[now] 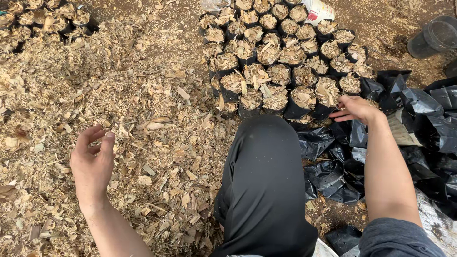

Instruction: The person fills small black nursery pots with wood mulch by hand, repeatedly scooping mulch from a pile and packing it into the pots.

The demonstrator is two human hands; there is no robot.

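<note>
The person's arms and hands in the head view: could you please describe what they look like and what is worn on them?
Both hands are bare, with no gloves, rings or watch visible. The left hand leads to a forearm bare to the frame edge, with no sleeve in view. The right hand has a bare forearm too, ending in a dark grey-blue sleeve at the upper arm. The fingers carry nothing.

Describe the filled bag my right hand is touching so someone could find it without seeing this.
Start at the big cluster of filled black bags at top centre. Go to its nearest row, right end, where the right hand rests beside the pile of empty black bags. The bag at its fingertips is the corner one, heaped with wood shavings.
</note>
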